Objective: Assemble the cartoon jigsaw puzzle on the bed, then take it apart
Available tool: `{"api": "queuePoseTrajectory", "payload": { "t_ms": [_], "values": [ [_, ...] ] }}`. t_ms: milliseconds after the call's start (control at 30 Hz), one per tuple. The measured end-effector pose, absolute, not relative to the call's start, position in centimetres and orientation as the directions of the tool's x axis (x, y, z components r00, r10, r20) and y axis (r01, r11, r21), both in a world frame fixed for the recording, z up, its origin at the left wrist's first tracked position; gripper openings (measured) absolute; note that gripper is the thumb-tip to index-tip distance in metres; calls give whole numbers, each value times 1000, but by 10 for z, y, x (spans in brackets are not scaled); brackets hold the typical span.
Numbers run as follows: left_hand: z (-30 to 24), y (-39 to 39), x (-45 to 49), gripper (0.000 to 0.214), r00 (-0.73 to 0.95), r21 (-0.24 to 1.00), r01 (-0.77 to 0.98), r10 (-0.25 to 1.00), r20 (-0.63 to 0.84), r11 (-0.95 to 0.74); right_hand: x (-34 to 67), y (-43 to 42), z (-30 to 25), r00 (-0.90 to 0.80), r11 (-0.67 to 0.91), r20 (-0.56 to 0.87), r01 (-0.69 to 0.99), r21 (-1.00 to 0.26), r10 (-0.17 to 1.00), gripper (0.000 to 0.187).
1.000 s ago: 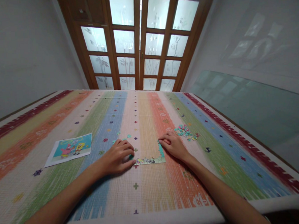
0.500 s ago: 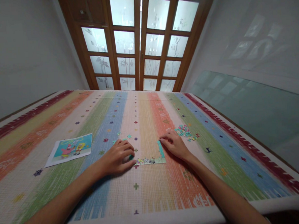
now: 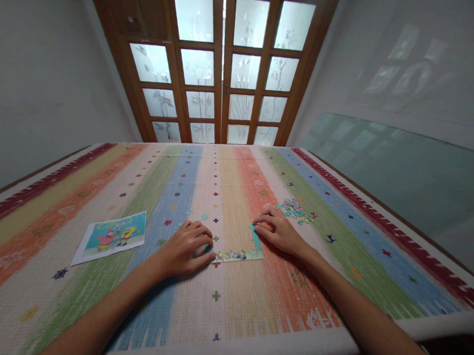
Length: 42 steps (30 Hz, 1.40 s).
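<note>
An L-shaped strip of joined puzzle pieces lies on the striped cloth. My left hand rests at the strip's left end, fingers curled and pressing down on it. At the strip's upright right end my right hand has its fingers bent, fingertips touching the teal pieces there. Whether either hand holds a loose piece is hidden.
A pile of loose puzzle pieces lies just right of my right hand. A few stray pieces sit beyond my left hand. A cartoon reference picture lies at the left. Wooden glass-paned doors stand behind the table.
My right hand has shifted slightly over the strip's right end. The left hand has stayed put.
</note>
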<state>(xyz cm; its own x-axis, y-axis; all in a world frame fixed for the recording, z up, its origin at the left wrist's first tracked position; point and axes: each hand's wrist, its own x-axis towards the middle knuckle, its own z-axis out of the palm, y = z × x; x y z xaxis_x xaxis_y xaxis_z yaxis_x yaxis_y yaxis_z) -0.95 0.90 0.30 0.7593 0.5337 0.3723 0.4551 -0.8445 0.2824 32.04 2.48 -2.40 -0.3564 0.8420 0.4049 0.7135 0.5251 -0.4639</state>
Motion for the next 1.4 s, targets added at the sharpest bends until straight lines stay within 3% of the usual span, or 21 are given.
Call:
{"api": "queuePoseTrajectory", "payload": {
  "t_ms": [233, 433, 1400],
  "values": [
    [6, 40, -49, 24, 508, 200, 724, 706, 494, -660, 321, 18, -22, -449, 583, 389, 722, -372, 805, 27],
    [4, 61, -86, 26, 373, 220, 831, 805, 461, -511, 321, 18, -23, -462, 589, 382, 726, -355, 800, 27],
    [-6, 59, -82, 36, 581, 257, 726, 769, 267, -638, 324, 19, -25, -476, 610, 408, 727, -316, 779, 28]
  ]
}}
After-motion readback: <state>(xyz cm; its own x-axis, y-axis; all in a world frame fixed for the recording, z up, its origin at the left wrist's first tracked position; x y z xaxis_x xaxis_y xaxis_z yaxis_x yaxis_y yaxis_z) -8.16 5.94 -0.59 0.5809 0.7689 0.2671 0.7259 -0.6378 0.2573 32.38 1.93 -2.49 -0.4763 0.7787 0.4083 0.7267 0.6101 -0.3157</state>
